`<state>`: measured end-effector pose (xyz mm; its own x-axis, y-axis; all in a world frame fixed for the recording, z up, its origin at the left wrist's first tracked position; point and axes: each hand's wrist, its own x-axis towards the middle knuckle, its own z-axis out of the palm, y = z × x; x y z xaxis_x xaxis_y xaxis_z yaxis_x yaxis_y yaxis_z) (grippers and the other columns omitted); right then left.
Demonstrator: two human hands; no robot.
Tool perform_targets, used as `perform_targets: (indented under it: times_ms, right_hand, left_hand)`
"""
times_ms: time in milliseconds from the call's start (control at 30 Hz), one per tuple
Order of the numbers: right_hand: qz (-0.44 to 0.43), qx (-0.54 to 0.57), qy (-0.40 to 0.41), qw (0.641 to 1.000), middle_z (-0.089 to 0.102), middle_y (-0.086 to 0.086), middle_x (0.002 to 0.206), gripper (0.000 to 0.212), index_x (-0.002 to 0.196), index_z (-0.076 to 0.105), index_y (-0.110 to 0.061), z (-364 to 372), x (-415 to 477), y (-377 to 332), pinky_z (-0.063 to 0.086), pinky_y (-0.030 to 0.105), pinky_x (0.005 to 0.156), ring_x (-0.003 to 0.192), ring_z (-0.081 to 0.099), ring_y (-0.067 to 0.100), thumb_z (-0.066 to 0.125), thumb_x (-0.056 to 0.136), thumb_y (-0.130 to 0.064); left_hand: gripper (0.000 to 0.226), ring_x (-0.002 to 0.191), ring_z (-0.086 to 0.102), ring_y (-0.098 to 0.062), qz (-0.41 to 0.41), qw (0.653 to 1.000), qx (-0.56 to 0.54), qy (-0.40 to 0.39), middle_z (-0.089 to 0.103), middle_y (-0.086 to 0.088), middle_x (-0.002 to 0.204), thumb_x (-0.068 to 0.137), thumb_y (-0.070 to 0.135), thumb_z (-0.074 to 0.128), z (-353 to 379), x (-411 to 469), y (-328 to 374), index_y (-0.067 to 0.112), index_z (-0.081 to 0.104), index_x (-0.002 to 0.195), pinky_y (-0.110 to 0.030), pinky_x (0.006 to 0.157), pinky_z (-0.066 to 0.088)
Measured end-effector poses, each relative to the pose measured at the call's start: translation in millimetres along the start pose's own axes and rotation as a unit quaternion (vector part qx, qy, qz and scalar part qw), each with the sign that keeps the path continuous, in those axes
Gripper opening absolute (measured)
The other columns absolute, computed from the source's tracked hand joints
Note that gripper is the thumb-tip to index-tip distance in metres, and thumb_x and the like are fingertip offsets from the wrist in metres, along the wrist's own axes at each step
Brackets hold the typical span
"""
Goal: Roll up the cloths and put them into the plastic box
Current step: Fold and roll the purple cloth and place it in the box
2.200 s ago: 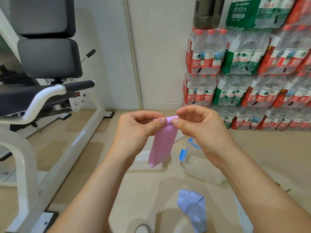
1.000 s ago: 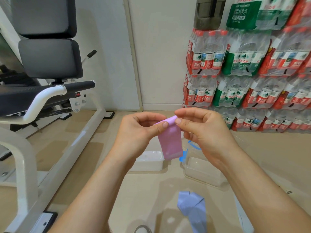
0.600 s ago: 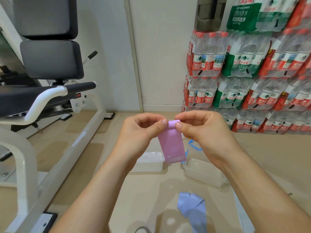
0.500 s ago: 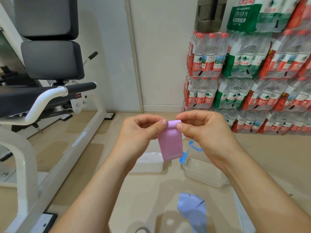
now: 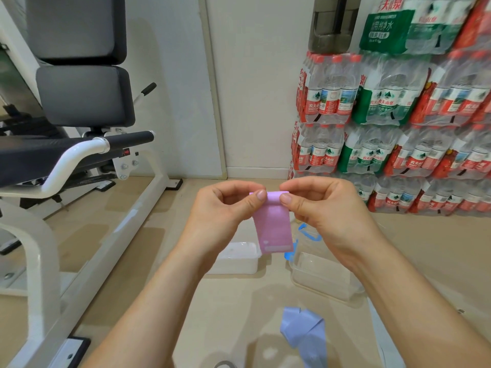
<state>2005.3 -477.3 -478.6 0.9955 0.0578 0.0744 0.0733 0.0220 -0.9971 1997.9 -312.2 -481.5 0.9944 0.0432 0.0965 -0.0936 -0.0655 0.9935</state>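
Note:
A pink cloth [image 5: 272, 227] hangs in mid-air at the centre, its top end wound into a small roll. My left hand [image 5: 225, 211] pinches the roll's left end and my right hand [image 5: 321, 211] pinches its right end. The loose tail hangs down in front of a clear plastic box [image 5: 324, 277] with blue clips, which stands open on the floor below my right wrist. A light blue cloth [image 5: 304, 333] lies crumpled on the floor near the bottom edge.
A white lid or shallow tray [image 5: 236, 257] lies on the floor left of the box. A white-framed exercise bench [image 5: 79, 152] fills the left side. Stacked packs of bottled water [image 5: 393, 128] stand against the wall at right.
The hanging tail of the pink cloth has grown shorter as the roll at the top thickened between my fingers. Both hands stay at the same height.

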Motion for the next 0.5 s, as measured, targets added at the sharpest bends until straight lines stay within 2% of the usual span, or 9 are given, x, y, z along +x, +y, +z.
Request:
perform_targets:
  times_ms: [100,233,400,500]
  right_hand:
    - [-0.010,0.023,-0.007,1.000,0.074,0.003,0.077,0.016,0.082,0.072,-0.015,-0.9,0.2,-0.2,0.050,0.017,0.063,0.071,0.068,0.009,0.074,0.075,0.000]
    - [-0.024,0.017,-0.019,0.999,0.072,0.000,0.079,0.020,0.085,0.068,-0.013,-0.8,-0.2,0.3,0.051,0.016,0.066,0.073,0.067,0.008,0.073,0.075,0.005]
    - [0.008,-0.027,-0.053,0.998,0.070,-0.003,0.077,0.005,0.087,0.069,-0.017,0.7,-1.3,0.1,0.048,0.024,0.068,0.068,0.062,0.007,0.070,0.083,-0.017]
    - [0.010,-0.051,-0.051,0.997,0.070,-0.002,0.070,0.006,0.085,0.071,-0.013,1.7,-1.3,1.1,0.047,0.026,0.066,0.061,0.061,0.005,0.068,0.085,-0.018]
  left_hand:
    - [0.015,0.086,0.067,-0.023,-0.004,1.000,-0.009,-0.005,0.074,-0.015,0.093,0.079,0.019,0.073,0.0,-0.2,1.0,0.009,0.074,0.090,-0.048,0.090,0.053]
    - [0.011,0.083,0.070,-0.022,-0.003,1.000,-0.020,0.014,0.075,-0.014,0.087,0.075,0.011,0.075,-1.1,0.5,1.4,0.012,0.074,0.086,-0.040,0.086,0.056]
    - [0.013,0.085,0.072,-0.026,-0.001,1.000,-0.003,0.010,0.075,-0.013,0.085,0.073,0.008,0.077,-1.5,-0.1,1.4,0.013,0.075,0.085,-0.036,0.082,0.056]
    - [0.015,0.080,0.072,-0.019,0.005,1.000,-0.004,0.005,0.076,-0.009,0.083,0.073,0.005,0.077,-0.9,-0.7,1.8,0.015,0.074,0.085,-0.029,0.078,0.056]
